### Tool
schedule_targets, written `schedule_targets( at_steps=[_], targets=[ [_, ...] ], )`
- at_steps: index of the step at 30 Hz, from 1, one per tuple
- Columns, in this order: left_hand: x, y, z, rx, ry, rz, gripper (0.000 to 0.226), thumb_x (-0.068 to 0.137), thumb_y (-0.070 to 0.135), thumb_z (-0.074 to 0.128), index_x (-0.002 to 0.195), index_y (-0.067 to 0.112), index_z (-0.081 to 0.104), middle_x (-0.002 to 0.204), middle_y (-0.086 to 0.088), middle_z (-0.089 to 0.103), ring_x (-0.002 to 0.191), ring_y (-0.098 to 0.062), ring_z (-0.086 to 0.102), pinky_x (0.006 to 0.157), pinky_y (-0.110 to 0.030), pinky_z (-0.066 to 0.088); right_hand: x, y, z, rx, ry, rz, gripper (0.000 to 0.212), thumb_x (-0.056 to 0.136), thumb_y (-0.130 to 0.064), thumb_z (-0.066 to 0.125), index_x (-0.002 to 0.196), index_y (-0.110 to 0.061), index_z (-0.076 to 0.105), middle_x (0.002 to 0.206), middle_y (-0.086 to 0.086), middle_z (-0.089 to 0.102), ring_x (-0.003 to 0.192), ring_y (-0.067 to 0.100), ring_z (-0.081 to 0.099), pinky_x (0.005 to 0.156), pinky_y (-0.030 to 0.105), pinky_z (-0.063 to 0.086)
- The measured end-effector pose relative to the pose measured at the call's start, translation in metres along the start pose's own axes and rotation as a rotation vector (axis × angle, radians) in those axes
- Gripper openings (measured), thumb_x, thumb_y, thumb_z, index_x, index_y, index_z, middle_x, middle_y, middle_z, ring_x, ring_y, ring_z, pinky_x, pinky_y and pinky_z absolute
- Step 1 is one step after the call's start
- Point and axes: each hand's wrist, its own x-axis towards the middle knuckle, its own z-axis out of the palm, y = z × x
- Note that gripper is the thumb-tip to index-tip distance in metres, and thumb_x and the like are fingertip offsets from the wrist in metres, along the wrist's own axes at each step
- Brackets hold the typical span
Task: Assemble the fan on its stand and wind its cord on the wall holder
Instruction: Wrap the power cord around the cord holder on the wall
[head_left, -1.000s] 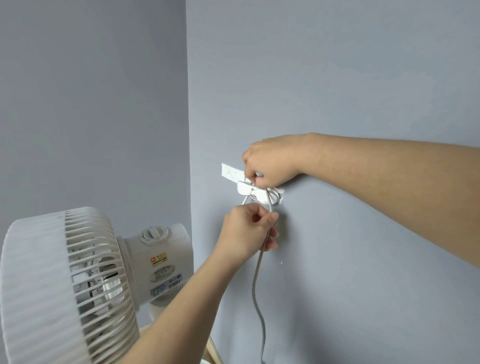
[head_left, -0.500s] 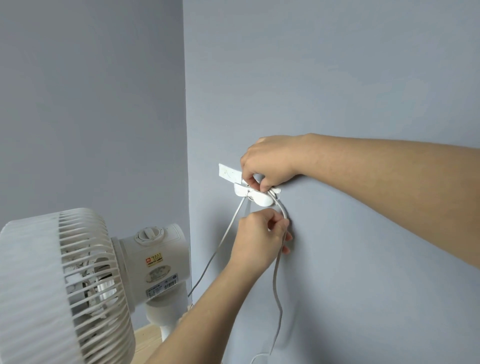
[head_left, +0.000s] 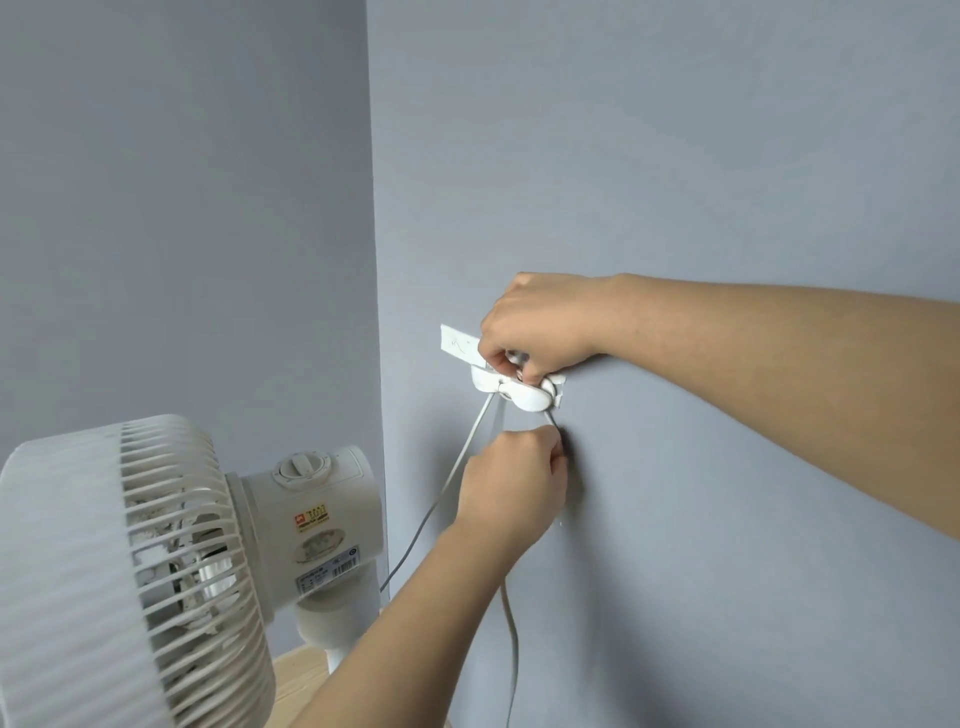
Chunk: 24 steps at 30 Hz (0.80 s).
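Head view: a white wall holder was fixed to a blue-grey wall, beside a strip of white tape. The right hand, reaching in from the right, had its fingers curled down, pinching the top of the holder. Just below, the left hand gripped the white cord in a closed fist. The cord looped over the holder. One strand ran down-left toward the white fan at lower left, and the other hung down the wall.

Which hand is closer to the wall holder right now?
Right. The right hand touches the wall holder from above; the left hand is below it, gripping the cord.
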Motion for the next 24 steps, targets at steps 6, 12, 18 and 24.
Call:
schedule_targets(
  at_steps=[6, 12, 18, 24],
  targets=[
    [0.002, -0.017, 0.011, 0.058, -0.063, -0.176, 0.015, 0.095, 0.019, 0.033, 0.082, 0.014, 0.04, 0.079, -0.01, 0.056, 0.075, -0.033, 0.052, 0.058, -0.031, 0.034, 0.004, -0.002, 0.005, -0.021, -0.09, 0.035, 0.036, 0.087, -0.037, 0.046, 0.121, -0.036, 0.055, 0.113, -0.01, 0.063, 0.114, 0.019, 0.052, 0.111, 0.041, 0.028],
    [0.002, -0.041, 0.014, -0.2, -0.103, -0.441, 0.03, 0.097, 0.02, 0.032, 0.078, 0.011, 0.054, 0.079, -0.009, 0.062, 0.07, -0.028, 0.056, 0.06, -0.027, 0.041, 0.014, 0.005, 0.014, -0.028, -0.148, 0.08, 0.064, 0.059, -0.067, 0.044, 0.115, -0.04, 0.06, 0.11, -0.009, 0.059, 0.111, 0.023, 0.044, 0.102, 0.047, 0.04],
    [-0.001, -0.059, -0.001, -0.933, -0.1, -0.685, 0.02, 0.096, 0.013, 0.053, 0.081, 0.007, 0.065, 0.069, -0.004, 0.063, 0.04, -0.011, 0.048, 0.052, -0.023, 0.052, 0.015, 0.006, 0.014, 0.011, -0.162, 0.101, 0.064, 0.058, -0.066, 0.047, 0.116, -0.043, 0.059, 0.109, -0.01, 0.057, 0.112, 0.023, 0.043, 0.101, 0.049, 0.04],
    [0.0, -0.071, 0.001, -0.83, -0.093, -0.651, 0.022, 0.091, 0.019, 0.062, 0.072, 0.01, 0.058, 0.065, -0.004, 0.062, 0.05, -0.016, 0.047, 0.06, -0.029, 0.049, 0.014, 0.005, 0.014, -0.016, -0.165, 0.078, 0.056, 0.067, -0.064, 0.05, 0.117, -0.043, 0.059, 0.11, -0.009, 0.058, 0.112, 0.023, 0.043, 0.104, 0.047, 0.037]
  ],
)
